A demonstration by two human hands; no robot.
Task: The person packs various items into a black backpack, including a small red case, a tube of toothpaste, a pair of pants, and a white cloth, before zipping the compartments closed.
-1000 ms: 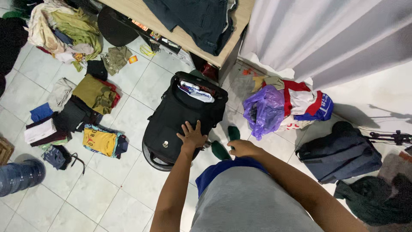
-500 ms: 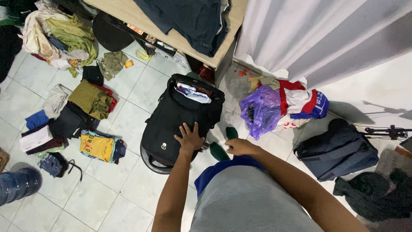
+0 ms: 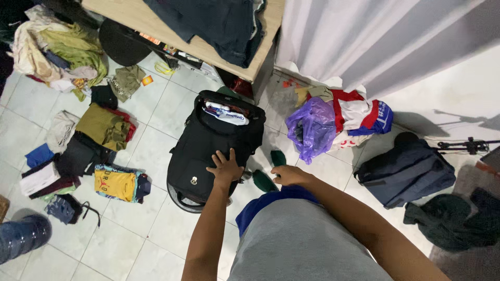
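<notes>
One head-worn camera looks steeply down from standing height at the tiled floor (image 3: 156, 218).

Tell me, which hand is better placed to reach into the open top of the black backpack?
Probably the left hand: it rests flat on the black backpack, just below its open top. The right hand is off to the side, over the floor.

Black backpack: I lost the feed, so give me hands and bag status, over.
Left hand flat on the black backpack, fingers spread. Right hand beside it, near green slippers, holding nothing visible. Backpack top open, items inside. Folded clothes on the tiles left.
</notes>
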